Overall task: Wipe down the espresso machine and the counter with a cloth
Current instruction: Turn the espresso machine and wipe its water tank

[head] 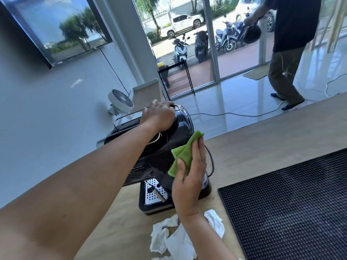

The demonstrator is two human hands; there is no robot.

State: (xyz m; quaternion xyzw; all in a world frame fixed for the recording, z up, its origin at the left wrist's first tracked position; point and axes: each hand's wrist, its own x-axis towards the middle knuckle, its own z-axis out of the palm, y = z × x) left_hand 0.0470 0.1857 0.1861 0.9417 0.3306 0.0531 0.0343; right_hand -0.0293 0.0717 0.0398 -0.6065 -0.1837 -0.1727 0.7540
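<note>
Soft, light green cloth [181, 152] pinched under the thumb of the right hand [189, 177], fingers straight, pressed against the side of the espresso machine [180, 126]. Left hand [158, 115] curled over its top, just beyond the right. Likely heavy, glossy and slippery on the surface [244, 152]; best steadied by that top edge.

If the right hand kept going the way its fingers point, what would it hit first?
Likely nothing solid: the right hand, holding a green cloth, points away along the side of the black espresso machine, toward bare light wooden counter. The thin black cable loops close by, though; depth is unclear.
</note>
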